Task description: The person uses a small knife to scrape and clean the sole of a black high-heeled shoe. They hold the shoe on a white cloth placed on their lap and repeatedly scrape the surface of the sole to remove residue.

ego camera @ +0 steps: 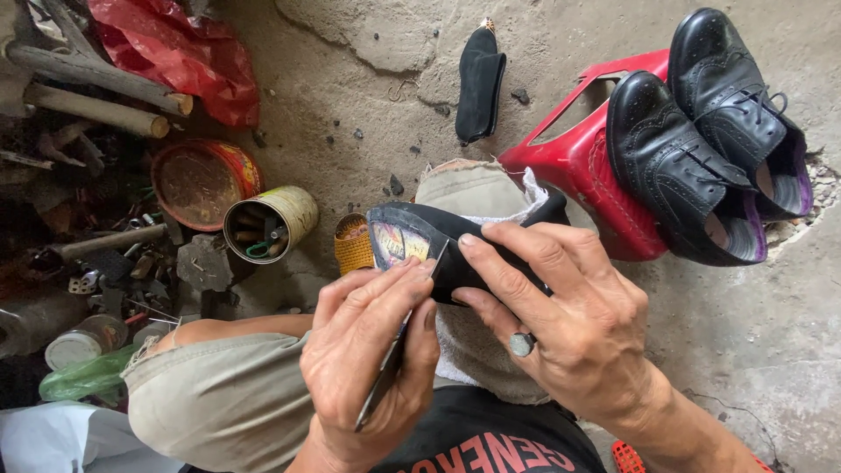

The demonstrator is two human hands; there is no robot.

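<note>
- The right hand [578, 328] wraps its grip around a black shoe [447, 245] lying sole-up on the knee, in the middle of the frame.
- The left hand [368, 350] pinches a thin metal blade [385, 381] against the sole's worn edge.
- Two shiny black leather shoes [701, 140] sit on a red plastic stool [583, 158], upper right.
- A round tin can [272, 223] lies on the rough concrete floor [350, 88].

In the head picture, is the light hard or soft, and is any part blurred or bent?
Head view: the light is soft and even, without hard shadows; the pair of black leather brogue shoes shows mild sheen; the left hand and right hand on the black shoe sole look sharp; the wide lens stretches the edges; the dark clutter of tools loses detail.
</note>
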